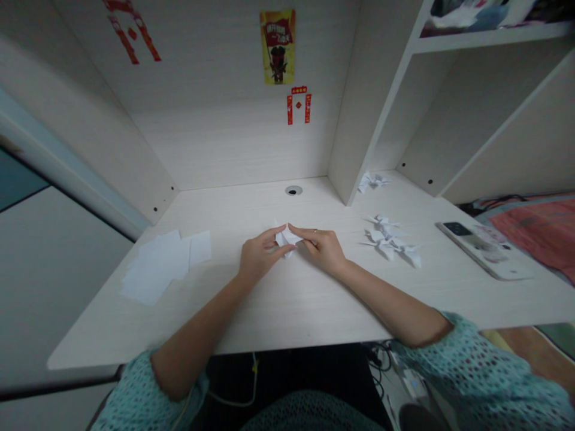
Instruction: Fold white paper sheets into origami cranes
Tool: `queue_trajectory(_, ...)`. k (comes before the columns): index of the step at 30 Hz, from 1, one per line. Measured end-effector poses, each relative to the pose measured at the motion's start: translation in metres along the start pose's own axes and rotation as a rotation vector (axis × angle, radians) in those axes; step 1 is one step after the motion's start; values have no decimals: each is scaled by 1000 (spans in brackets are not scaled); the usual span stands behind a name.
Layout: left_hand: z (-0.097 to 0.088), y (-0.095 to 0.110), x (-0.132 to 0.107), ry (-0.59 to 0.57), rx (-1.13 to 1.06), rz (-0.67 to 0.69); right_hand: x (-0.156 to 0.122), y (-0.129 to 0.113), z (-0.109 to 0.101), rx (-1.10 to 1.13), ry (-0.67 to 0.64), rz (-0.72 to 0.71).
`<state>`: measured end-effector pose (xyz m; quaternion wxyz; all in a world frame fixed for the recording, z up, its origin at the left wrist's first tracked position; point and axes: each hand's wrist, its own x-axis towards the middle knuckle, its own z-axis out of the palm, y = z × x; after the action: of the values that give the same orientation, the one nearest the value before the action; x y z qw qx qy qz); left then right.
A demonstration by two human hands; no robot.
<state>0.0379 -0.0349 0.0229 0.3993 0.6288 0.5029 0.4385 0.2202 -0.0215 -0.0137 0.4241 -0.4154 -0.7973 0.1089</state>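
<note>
A small folded piece of white paper is held up between my two hands, just above the middle of the desk. My left hand pinches its left side, thumb in front and fingers behind. On the right side, my right hand grips it between thumb and index finger; a ring shows on a finger. Some of the folds are hidden by my fingers. To the left lie loose white paper sheets, partly overlapping. Right of my right hand sits a cluster of folded white paper cranes.
More folded paper pieces rest by the shelf divider. A phone lies on the desk at the right, near a red cloth. A round cable hole is near the back panel. Cables hang below the front edge.
</note>
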Motion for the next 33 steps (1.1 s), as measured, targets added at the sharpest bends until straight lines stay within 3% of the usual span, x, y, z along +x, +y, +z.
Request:
queue_trajectory(4,-2,-2,1,-6,62,15,1,-3,-1,5,-35,-6)
queue_trajectory(12,-13,-9,7,104,466,167,7,-11,-11,117,-122,-80)
queue_trajectory(18,-12,-14,8,141,657,254,5,-5,-5,98,-22,-39)
queue_trajectory(22,-11,-16,7,128,529,251,4,-3,-2,82,11,-59)
queue_trajectory(29,-1,-16,7,50,-5,110,3,-5,-3,94,49,-106)
queue_trajectory(33,1,-13,7,29,-158,44,4,-6,-3,110,52,-116)
